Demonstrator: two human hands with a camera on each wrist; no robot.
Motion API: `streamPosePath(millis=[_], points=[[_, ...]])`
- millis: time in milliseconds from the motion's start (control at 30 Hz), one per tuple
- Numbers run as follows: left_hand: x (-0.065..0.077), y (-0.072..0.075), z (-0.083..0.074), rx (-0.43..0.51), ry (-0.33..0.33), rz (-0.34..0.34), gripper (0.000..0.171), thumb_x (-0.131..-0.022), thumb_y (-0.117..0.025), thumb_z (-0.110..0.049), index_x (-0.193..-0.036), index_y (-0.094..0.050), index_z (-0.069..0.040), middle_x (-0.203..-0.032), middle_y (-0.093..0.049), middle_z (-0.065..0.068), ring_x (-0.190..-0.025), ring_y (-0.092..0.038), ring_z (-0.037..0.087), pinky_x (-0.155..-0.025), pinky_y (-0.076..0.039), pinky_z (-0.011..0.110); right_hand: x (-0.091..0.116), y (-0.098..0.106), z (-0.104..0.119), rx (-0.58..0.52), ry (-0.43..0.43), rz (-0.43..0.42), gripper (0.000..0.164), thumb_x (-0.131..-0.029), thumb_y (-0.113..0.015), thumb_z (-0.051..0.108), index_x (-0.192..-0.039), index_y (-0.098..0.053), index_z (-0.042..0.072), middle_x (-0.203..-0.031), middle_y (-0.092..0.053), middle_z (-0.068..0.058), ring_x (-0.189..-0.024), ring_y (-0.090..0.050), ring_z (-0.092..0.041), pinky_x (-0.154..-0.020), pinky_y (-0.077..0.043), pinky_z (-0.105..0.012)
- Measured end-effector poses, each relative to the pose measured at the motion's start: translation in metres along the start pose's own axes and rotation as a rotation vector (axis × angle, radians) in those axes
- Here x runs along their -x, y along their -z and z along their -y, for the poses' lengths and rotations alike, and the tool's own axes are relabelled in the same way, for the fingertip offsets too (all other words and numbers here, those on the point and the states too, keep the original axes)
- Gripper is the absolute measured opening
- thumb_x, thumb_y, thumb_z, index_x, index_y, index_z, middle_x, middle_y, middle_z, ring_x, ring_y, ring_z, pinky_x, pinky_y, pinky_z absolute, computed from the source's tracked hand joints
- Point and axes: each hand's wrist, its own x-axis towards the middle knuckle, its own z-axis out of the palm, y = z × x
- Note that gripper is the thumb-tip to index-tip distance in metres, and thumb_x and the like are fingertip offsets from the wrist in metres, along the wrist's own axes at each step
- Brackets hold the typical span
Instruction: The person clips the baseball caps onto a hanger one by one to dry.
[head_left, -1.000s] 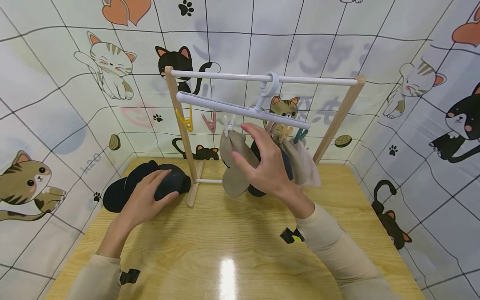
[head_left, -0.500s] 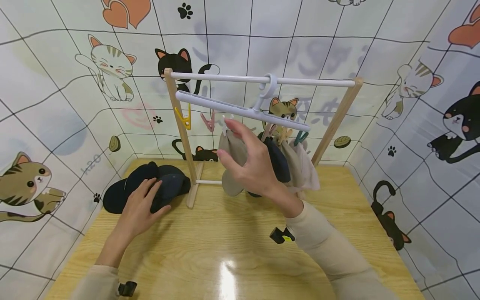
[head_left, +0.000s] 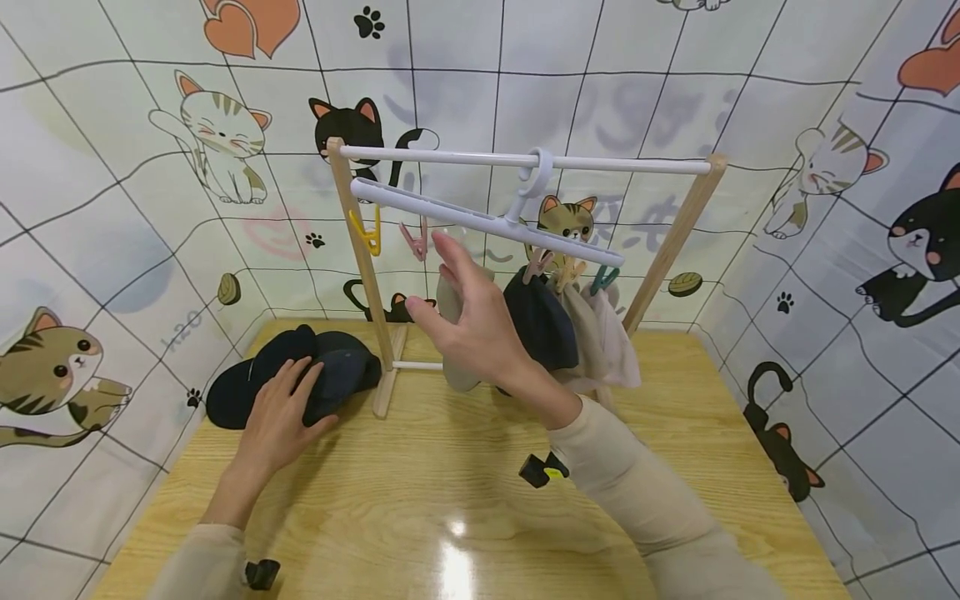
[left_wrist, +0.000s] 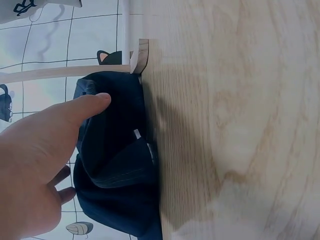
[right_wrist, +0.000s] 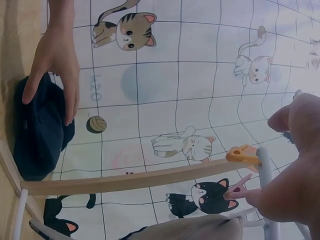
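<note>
My left hand (head_left: 273,417) lies with its fingers spread over a dark navy cap (head_left: 341,383) at the table's left; a black cap (head_left: 228,398) sits beside it. In the left wrist view the thumb rests along the navy cap (left_wrist: 112,120). My right hand (head_left: 480,329) is raised, thumb and fingers apart and holding nothing, in front of a hanging beige cap (head_left: 459,377). Its fingertips are close to a pink clothespin (head_left: 416,242) under the pale hanger (head_left: 457,216). The right wrist view shows that pink clothespin (right_wrist: 239,189) right at my hand's edge. A yellow clothespin (head_left: 367,232) hangs farther left.
The hanger hooks on the white rod (head_left: 630,165) of a wooden rack, whose left post (head_left: 363,258) stands between my hands. Clothespins on the right hold a dark cap (head_left: 540,325), a beige cap (head_left: 588,333) and a pale one (head_left: 617,346). A cat-print backdrop surrounds the wooden table (head_left: 420,500).
My right hand has moved left along the hanger, from the white clothespin toward the pink one, uncovering the hanging dark cap. My left hand has slid back slightly over the navy cap.
</note>
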Motion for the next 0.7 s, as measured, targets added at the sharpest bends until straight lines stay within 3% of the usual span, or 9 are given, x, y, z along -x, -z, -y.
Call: streamPosePath(millis=[167,400,567,700], points=[[-0.001,-0.002,0.002,-0.007,0.004,-0.012,0.091,-0.077,-0.092,-0.034,-0.152,-0.049,-0.005,-0.158,-0.045,0.024,-0.148,-0.036,0.050,-0.114,-0.032,0.070,-0.006,-0.005,0.000,0.000,-0.048,0.032,0.081,-0.099,-0.067,0.027,-0.165,-0.022,0.013,-0.172,-0.027,-0.002,-0.156,-0.035,-0.015,-0.125,-0.036,-0.034],[-0.001,-0.005,0.003,-0.032,-0.013,-0.025,0.092,-0.072,-0.095,-0.029,-0.150,-0.052,-0.006,-0.154,-0.050,0.024,-0.147,-0.037,0.049,-0.114,-0.032,0.069,-0.014,-0.011,0.000,0.034,-0.199,0.050,0.085,-0.100,-0.064,0.040,-0.167,-0.012,0.030,-0.173,-0.017,0.015,-0.156,-0.038,-0.020,-0.123,-0.039,-0.041],[0.000,-0.007,0.002,-0.054,-0.030,-0.045,0.092,-0.071,-0.096,-0.026,-0.149,-0.053,-0.006,-0.151,-0.052,0.024,-0.146,-0.041,0.048,-0.113,-0.035,0.069,-0.021,-0.016,-0.001,-0.001,-0.226,0.036,0.089,-0.100,-0.065,0.036,-0.167,-0.007,0.027,-0.174,-0.012,0.014,-0.157,-0.034,-0.021,-0.125,-0.036,-0.038],[0.001,-0.008,0.002,-0.070,-0.035,-0.062,0.088,-0.072,-0.095,-0.025,-0.147,-0.055,-0.006,-0.150,-0.054,0.023,-0.143,-0.045,0.046,-0.112,-0.037,0.068,-0.029,-0.020,-0.002,0.011,-0.278,0.020,0.090,-0.099,-0.065,0.043,-0.166,-0.005,0.035,-0.174,-0.017,0.011,-0.157,-0.035,-0.021,-0.125,-0.036,-0.039]])
